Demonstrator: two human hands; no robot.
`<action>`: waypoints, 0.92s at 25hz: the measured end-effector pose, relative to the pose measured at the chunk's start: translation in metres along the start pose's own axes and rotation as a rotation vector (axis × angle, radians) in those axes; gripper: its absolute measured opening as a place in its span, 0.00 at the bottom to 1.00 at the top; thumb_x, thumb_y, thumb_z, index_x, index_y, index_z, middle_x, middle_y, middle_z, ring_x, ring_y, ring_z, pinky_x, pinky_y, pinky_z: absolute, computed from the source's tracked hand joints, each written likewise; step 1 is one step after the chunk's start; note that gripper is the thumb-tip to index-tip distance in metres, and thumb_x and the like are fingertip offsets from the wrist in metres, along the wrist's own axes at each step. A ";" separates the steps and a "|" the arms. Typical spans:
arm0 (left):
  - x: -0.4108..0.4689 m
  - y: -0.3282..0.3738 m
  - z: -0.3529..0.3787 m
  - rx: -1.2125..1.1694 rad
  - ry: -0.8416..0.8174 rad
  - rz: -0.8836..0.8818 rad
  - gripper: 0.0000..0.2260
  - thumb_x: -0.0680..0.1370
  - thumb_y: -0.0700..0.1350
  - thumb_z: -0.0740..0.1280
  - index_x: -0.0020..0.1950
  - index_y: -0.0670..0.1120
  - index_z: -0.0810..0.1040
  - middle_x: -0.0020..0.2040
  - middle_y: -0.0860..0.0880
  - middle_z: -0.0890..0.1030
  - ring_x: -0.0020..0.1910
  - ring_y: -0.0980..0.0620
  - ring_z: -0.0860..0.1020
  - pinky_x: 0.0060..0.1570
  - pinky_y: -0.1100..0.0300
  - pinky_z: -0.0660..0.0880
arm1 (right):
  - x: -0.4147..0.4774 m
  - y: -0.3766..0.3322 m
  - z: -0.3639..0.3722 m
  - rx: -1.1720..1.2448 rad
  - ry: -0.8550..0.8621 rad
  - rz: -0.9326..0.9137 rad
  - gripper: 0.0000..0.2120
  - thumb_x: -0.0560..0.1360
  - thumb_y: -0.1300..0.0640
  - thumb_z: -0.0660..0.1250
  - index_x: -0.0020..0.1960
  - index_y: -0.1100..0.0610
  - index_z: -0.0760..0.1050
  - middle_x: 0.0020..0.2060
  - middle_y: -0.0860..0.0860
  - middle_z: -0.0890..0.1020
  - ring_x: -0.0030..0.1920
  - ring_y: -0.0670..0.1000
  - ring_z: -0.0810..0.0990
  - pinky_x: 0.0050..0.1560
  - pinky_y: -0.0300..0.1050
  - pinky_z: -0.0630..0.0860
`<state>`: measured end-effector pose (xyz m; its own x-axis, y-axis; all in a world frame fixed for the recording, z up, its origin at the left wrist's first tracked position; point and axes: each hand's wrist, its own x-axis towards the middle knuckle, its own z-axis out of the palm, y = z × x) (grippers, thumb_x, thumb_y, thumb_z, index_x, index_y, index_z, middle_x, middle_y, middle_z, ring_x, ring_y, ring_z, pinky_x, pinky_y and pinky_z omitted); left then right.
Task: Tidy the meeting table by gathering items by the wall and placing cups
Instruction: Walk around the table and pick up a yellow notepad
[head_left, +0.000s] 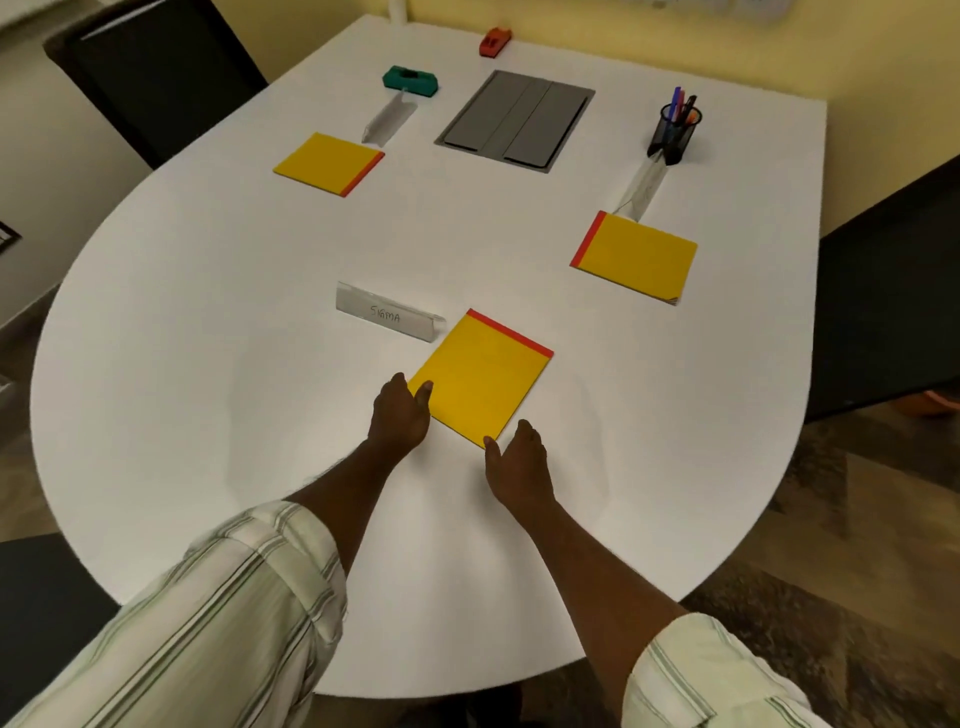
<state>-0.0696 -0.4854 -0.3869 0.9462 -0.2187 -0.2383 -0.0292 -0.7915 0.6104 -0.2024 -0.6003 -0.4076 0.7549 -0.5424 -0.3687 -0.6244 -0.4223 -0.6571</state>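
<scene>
1. Gathering looks barely begun. Both hands frame the nearest notepad (480, 376), which lies flat on the table (208, 312), well on the person's side of the grey hatch (514, 122).
2. The left hand (400, 415) rests at the pad's left edge with its thumb touching it. Its fingers are loosely bent and hold nothing.
3. The right hand (519, 462) meets the pad's near corner with its thumb tip, its fingers relaxed and not yet closed on the pad.
4. The next move probably calls for a pinch under that thin edge. The pad then has to be carried past the name card (389, 312), which lies between pad and hatch, to the wall beyond the hatch.
5. The pad is slim and yellow and sits askew, with its red binding strip on the edge facing the hatch.
6. No cups are in view.
</scene>
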 end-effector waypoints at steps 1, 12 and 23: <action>0.008 -0.002 0.000 0.005 -0.001 -0.012 0.23 0.81 0.52 0.57 0.65 0.33 0.68 0.63 0.33 0.73 0.64 0.36 0.71 0.61 0.49 0.67 | 0.005 -0.004 0.001 0.038 -0.005 0.013 0.32 0.80 0.48 0.59 0.75 0.65 0.53 0.72 0.61 0.64 0.72 0.58 0.63 0.71 0.47 0.61; 0.083 -0.029 0.018 0.025 -0.092 -0.150 0.20 0.81 0.49 0.59 0.62 0.33 0.71 0.62 0.33 0.74 0.63 0.36 0.71 0.63 0.50 0.65 | 0.065 -0.026 0.028 0.323 0.019 0.423 0.29 0.79 0.50 0.62 0.70 0.70 0.60 0.68 0.65 0.68 0.68 0.61 0.68 0.69 0.55 0.66; 0.099 -0.043 0.019 0.092 -0.136 -0.072 0.16 0.81 0.45 0.59 0.51 0.32 0.77 0.53 0.34 0.80 0.56 0.36 0.76 0.57 0.48 0.70 | 0.090 -0.026 0.035 0.447 0.104 0.734 0.26 0.77 0.48 0.66 0.64 0.69 0.70 0.61 0.63 0.77 0.62 0.62 0.76 0.60 0.50 0.71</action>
<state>0.0193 -0.4838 -0.4506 0.8950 -0.2300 -0.3821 0.0013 -0.8555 0.5179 -0.1113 -0.6125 -0.4461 0.1563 -0.6389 -0.7532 -0.7925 0.3741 -0.4817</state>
